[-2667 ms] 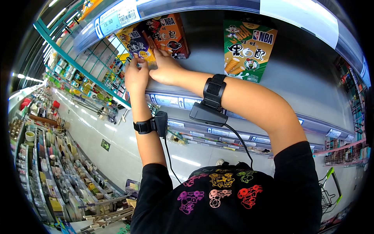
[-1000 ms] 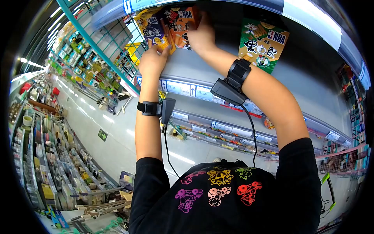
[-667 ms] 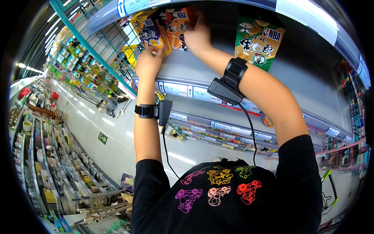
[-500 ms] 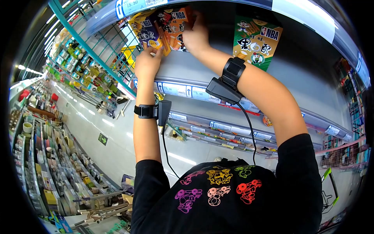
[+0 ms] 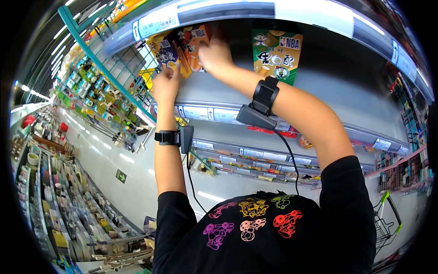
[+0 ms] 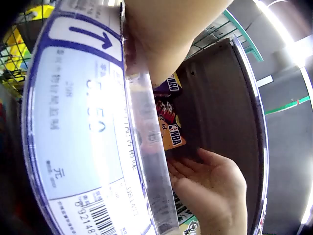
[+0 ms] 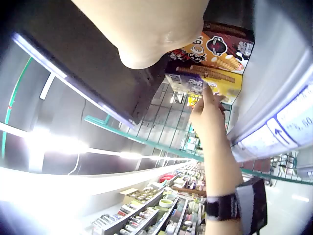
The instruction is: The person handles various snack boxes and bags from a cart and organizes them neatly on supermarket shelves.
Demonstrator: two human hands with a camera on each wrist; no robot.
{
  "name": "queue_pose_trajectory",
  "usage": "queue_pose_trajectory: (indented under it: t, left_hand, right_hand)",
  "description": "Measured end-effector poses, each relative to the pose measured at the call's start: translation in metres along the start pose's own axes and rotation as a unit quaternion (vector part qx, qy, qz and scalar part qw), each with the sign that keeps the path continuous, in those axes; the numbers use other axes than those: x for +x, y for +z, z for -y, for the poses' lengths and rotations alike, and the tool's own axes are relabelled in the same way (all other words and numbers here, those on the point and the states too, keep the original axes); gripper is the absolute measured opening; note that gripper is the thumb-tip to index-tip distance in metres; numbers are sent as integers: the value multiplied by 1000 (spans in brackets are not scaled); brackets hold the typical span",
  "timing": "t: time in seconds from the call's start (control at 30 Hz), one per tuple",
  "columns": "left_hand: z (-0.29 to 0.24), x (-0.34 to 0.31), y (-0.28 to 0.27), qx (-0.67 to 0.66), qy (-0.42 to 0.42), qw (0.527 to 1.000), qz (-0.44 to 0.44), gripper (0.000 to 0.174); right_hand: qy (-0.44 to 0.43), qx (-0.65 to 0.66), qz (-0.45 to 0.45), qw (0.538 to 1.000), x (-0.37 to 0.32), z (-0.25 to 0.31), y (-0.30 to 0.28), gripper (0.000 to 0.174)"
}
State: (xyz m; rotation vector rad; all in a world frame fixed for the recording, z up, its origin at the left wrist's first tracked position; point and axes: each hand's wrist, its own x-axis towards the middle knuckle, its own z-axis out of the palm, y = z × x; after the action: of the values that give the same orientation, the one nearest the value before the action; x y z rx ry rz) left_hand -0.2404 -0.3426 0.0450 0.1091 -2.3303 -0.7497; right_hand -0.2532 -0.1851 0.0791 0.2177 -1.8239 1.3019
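A purple and yellow snack box (image 5: 166, 54) stands at the left end of the shelf, against the teal wire side. Beside it is an orange and dark red box (image 5: 193, 45) of the same kind. My left hand (image 5: 166, 86) touches the lower front of the purple box; in the right wrist view its index finger (image 7: 208, 94) lies straight along the box's corner. Blurred by motion, my right hand (image 5: 216, 55) is at the orange box's right side. Its palm (image 6: 212, 188) shows flat with extended fingers in the left wrist view.
A green snack box (image 5: 277, 55) stands farther right on the same shelf. The upper shelf's edge (image 5: 228, 10) runs over the hands, and price labels (image 5: 196, 112) line the front edge below. A teal wire grid (image 5: 107, 68) bounds the left end. A cart (image 5: 387, 219) stands behind at right.
The right hand has gone from beside the left hand to the orange box's right side, and is now blurred there. The left hand stays at the purple box. The head view has shifted slightly.
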Motion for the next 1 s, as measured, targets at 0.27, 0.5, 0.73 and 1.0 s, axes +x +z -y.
queue_pose_trajectory:
  t: [0.27, 0.5, 0.73, 1.0]
  left_hand:
    - [-27, -74, -23, -209, 115, 935, -264, 20]
    - [-113, -199, -8, -271, 343, 890, -127, 30]
    - [-229, -303, 48, -376, 502, 773, 93, 18]
    - [-361, -472, 74, -381, 642, 581, 323, 8]
  right_hand:
    - [-139, 139, 248, 949, -66, 59, -115, 61]
    - [-365, 129, 271, 881, -98, 67, -253, 57]
    - [-240, -89, 117, 960, -152, 33, -428, 38]
    - [86, -407, -60, 907, -323, 23, -634, 27]
